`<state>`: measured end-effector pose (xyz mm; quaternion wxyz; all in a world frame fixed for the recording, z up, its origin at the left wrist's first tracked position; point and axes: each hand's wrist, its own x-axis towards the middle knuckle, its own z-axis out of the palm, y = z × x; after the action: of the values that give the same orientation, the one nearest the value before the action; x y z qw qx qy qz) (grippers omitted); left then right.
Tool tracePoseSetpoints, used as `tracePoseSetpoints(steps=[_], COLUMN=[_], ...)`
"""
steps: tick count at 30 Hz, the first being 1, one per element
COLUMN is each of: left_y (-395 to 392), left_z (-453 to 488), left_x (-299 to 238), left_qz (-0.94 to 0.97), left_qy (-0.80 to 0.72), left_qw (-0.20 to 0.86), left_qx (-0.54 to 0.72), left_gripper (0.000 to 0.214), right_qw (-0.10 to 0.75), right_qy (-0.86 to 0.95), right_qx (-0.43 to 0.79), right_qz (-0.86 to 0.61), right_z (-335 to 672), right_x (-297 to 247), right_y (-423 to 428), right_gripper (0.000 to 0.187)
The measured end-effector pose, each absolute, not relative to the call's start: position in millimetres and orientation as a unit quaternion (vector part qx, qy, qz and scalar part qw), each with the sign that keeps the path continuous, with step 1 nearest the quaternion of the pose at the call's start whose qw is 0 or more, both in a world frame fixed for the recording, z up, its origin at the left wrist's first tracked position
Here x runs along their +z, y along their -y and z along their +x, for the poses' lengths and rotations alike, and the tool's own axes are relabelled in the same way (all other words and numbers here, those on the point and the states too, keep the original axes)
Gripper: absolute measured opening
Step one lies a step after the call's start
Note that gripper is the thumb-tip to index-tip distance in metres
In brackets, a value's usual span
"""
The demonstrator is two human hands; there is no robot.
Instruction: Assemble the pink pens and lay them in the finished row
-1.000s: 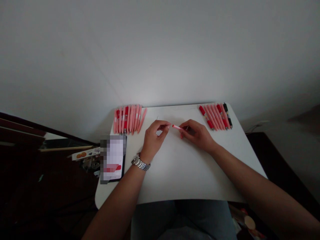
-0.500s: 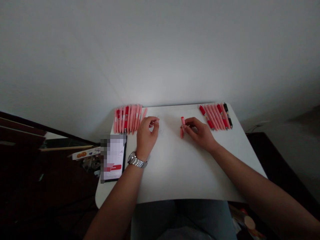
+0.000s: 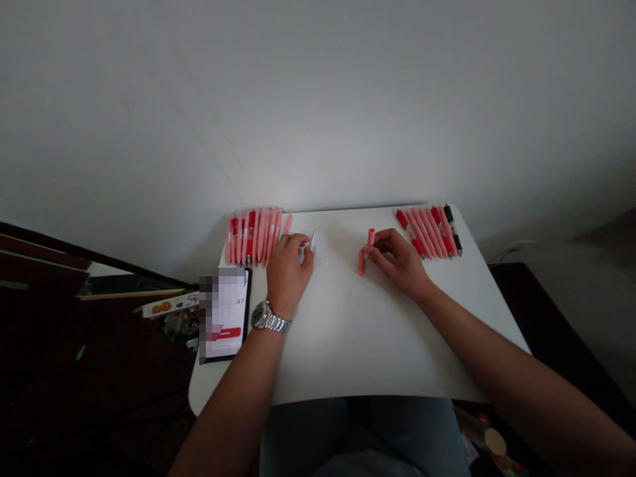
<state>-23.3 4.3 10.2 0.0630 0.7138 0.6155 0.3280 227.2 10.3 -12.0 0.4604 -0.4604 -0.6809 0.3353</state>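
Observation:
My left hand (image 3: 291,271) has its thumb and forefinger pinched on a thin, whitish pointed piece (image 3: 313,240), whose kind is too small to make out. To the right, above the white table, my right hand (image 3: 397,262) is closed on a short pink pen barrel (image 3: 371,236), its open end facing up. A second pink piece (image 3: 362,262) shows just below those fingertips; whether it is joined to the barrel I cannot tell. Beyond my left hand lies a row of pink and red pens (image 3: 261,238). Another row of pens (image 3: 427,232) lies past my right hand.
A black pen (image 3: 454,230) ends the right-hand row. A phone (image 3: 228,318) with a lit screen lies at the left edge of the white table (image 3: 368,344). Behind the table rises a grey wall (image 3: 318,106). Assorted items sit below the table's left side.
The pink barrel in my right hand has shifted slightly right and leans more. My left hand has moved a little left, and the whitish piece now shows more between its fingers.

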Motion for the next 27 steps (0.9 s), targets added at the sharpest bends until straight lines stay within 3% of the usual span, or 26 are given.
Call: tracePoseSetpoints(steps=[17,27], left_y=[1.0,2.0], left_z=[-20.1,-19.1], left_x=[17.6,16.7], left_qz=[0.726,0.725], left_qy=[-0.658,-0.661], left_qw=[-0.026,-0.046], left_qx=[0.198,0.187], left_gripper=[0.007,0.008], right_qw=[0.463,0.459], right_qy=[0.652,0.649], right_qx=[0.321,0.314], right_qz=[-0.507,-0.519], right_z=[226.4,225.4], right_x=[-15.0,-13.8], right_y=[-13.4,-13.9], right_gripper=[0.033,0.034])
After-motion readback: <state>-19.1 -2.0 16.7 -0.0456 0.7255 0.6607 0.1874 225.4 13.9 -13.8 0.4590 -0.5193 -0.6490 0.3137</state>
